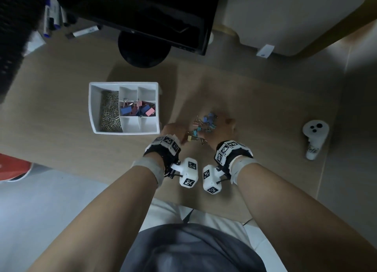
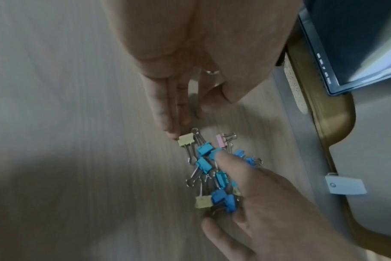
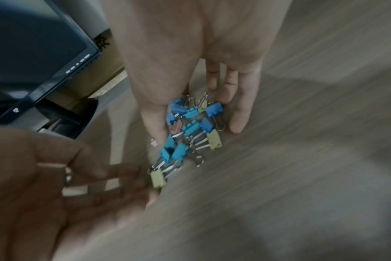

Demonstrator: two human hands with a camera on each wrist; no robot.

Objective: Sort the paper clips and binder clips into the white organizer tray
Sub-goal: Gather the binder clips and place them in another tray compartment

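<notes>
The white organizer tray (image 1: 92, 108) stands on the desk to the left of both hands. Its long left compartment holds paper clips (image 1: 109, 110), and the middle compartments hold larger blue and pink binder clips (image 1: 138, 109). A pile of small blue, yellow and pink binder clips (image 1: 204, 125) (image 2: 212, 169) (image 3: 190, 127) lies between my hands. My left hand (image 1: 179, 135) (image 2: 179, 127) has straight fingers that touch a yellow clip (image 2: 185, 141) at the pile's edge. My right hand (image 1: 222, 127) (image 3: 199, 130) flanks the pile with its thumb (image 3: 156, 127) and straight fingers (image 3: 241, 109).
A dark monitor on a round stand (image 1: 142, 53) rises behind the pile. Markers (image 1: 83, 32) lie at the back left. A white controller (image 1: 314, 139) lies at the right, and a red object (image 1: 14, 167) sits beyond the desk's left front edge.
</notes>
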